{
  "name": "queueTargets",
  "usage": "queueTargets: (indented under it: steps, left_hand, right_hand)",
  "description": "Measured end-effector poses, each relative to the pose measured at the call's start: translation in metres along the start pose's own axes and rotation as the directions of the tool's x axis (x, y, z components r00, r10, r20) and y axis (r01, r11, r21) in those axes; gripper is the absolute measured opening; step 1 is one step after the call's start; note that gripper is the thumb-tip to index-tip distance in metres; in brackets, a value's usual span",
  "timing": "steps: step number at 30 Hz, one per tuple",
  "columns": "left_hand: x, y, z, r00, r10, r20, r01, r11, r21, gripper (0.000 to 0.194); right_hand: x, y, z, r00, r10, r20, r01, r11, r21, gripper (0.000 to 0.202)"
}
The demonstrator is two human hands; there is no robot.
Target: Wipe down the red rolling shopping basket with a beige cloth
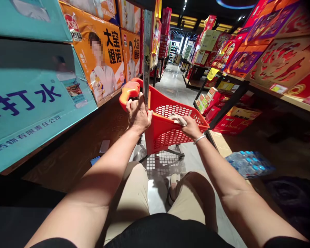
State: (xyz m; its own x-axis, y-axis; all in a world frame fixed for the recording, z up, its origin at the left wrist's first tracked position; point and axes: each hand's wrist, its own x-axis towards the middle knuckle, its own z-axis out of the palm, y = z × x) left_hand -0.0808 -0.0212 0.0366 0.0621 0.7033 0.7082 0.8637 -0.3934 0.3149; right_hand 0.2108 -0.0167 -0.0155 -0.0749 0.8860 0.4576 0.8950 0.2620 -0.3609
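A red plastic shopping cart [167,132] with honeycomb-holed sides stands in front of me, its orange-red handle [129,93] at the left. My left hand [140,115] is closed at the cart's near left corner, around the lower end of an upright, scuffed metal bar [146,58]. What lies under that palm is hidden. On the cart's near rim, my right hand [191,127] grips a crumpled whitish cloth [178,119]. That wrist wears a pale bracelet [199,139].
Turquoise cartons [36,89] and orange drink cartons [98,51] line the left shelf. Red gift boxes [281,62] fill the right shelf, above a pack of blue-capped bottles [249,163]. Two phone-like objects lie low at left. A tiled aisle [170,74] runs ahead.
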Motion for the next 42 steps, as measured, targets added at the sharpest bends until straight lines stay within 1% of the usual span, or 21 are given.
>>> queueTargets:
  steps: [2,4,5,7,9,11,12,15,17,18,19,21,22,25,27,30,33,35,37,39,42]
  left_hand:
    - [-0.005,0.005,-0.001,0.998,0.049,-0.039,-0.049,0.999,0.004,0.064]
    - [-0.008,0.012,-0.003,0.985,0.168,-0.024,-0.168,0.985,0.027,0.059]
    - [-0.007,0.015,-0.003,0.968,0.249,0.015,-0.249,0.968,0.038,0.057]
    - [-0.003,0.021,-0.002,0.904,0.399,0.156,-0.411,0.910,0.050,0.054]
    - [0.002,0.024,0.004,0.838,0.448,0.312,-0.495,0.865,0.086,0.044]
    - [0.006,0.025,0.011,0.821,0.410,0.397,-0.498,0.854,0.148,0.033]
    - [0.008,0.026,0.014,0.826,0.382,0.415,-0.484,0.857,0.176,0.030]
    - [0.010,0.030,0.020,0.840,0.328,0.432,-0.446,0.872,0.204,0.027]
    - [0.009,0.034,0.022,0.841,0.313,0.442,-0.437,0.875,0.210,0.026]
    - [0.009,0.035,0.022,0.839,0.314,0.444,-0.437,0.875,0.208,0.025]
    - [0.008,0.036,0.022,0.839,0.312,0.446,-0.435,0.876,0.206,0.024]
    - [0.007,0.038,0.022,0.843,0.304,0.444,-0.423,0.884,0.200,0.025]
    - [0.007,0.037,0.021,0.846,0.301,0.441,-0.418,0.887,0.196,0.027]
    - [0.006,0.035,0.018,0.844,0.299,0.446,-0.415,0.890,0.190,0.030]
    - [0.005,0.033,0.015,0.835,0.294,0.466,-0.420,0.887,0.193,0.026]
    - [0.005,0.030,0.013,0.829,0.295,0.475,-0.425,0.884,0.194,0.024]
    - [0.005,0.025,0.014,0.835,0.312,0.454,-0.425,0.890,0.169,0.025]
    - [0.004,0.021,0.016,0.839,0.335,0.428,-0.430,0.891,0.146,0.026]
    - [0.002,0.019,0.017,0.840,0.358,0.407,-0.446,0.884,0.143,0.023]
    - [0.000,0.019,0.017,0.839,0.369,0.400,-0.458,0.875,0.154,0.020]
    - [-0.006,0.024,0.015,0.841,0.383,0.383,-0.464,0.874,0.144,0.019]
  right_hand:
    - [0.006,-0.035,0.009,0.989,-0.148,-0.024,0.150,0.985,0.086,0.029]
    - [0.009,-0.055,0.013,0.964,-0.263,-0.035,0.266,0.955,0.132,0.029]
    - [0.009,-0.057,0.013,0.953,-0.303,-0.032,0.304,0.942,0.141,0.031]
    - [0.004,-0.050,0.011,0.945,-0.326,-0.007,0.324,0.938,0.121,0.034]
    - [-0.006,-0.032,0.010,0.970,-0.243,-0.007,0.243,0.969,0.039,0.037]
    - [-0.019,-0.013,0.014,0.993,-0.072,-0.096,0.067,0.996,-0.061,0.042]
    - [-0.025,-0.007,0.018,0.985,0.015,-0.174,-0.030,0.996,-0.085,0.045]
    - [-0.039,-0.008,0.043,0.893,0.211,-0.398,-0.239,0.971,-0.022,0.049]
    - [-0.044,-0.026,0.069,0.848,0.283,-0.448,-0.289,0.956,0.056,0.047]
    - [-0.047,-0.038,0.084,0.857,0.289,-0.427,-0.282,0.956,0.082,0.046]
    - [-0.049,-0.052,0.098,0.891,0.260,-0.371,-0.243,0.966,0.093,0.044]
    - [-0.055,-0.077,0.124,0.975,0.107,-0.193,-0.093,0.993,0.079,0.041]
    - [-0.058,-0.087,0.134,0.994,0.022,-0.105,-0.015,0.998,0.068,0.041]
    - [-0.070,-0.100,0.150,0.992,-0.121,0.029,0.120,0.992,0.040,0.040]
    - [-0.076,-0.093,0.146,0.988,-0.150,0.047,0.148,0.988,0.033,0.039]
    - [-0.079,-0.069,0.125,0.992,-0.123,0.024,0.123,0.992,0.009,0.038]
    - [-0.078,-0.039,0.089,0.987,0.017,-0.159,-0.015,1.000,0.012,0.033]
    - [-0.074,-0.022,0.064,0.933,0.127,-0.337,-0.116,0.992,0.053,0.029]
    - [-0.067,-0.012,0.046,0.866,0.210,-0.453,-0.187,0.978,0.095,0.032]
    - [-0.058,-0.013,0.038,0.856,0.244,-0.455,-0.218,0.970,0.109,0.041]
    - [-0.047,-0.036,0.047,0.928,0.166,-0.332,-0.157,0.986,0.055,0.060]
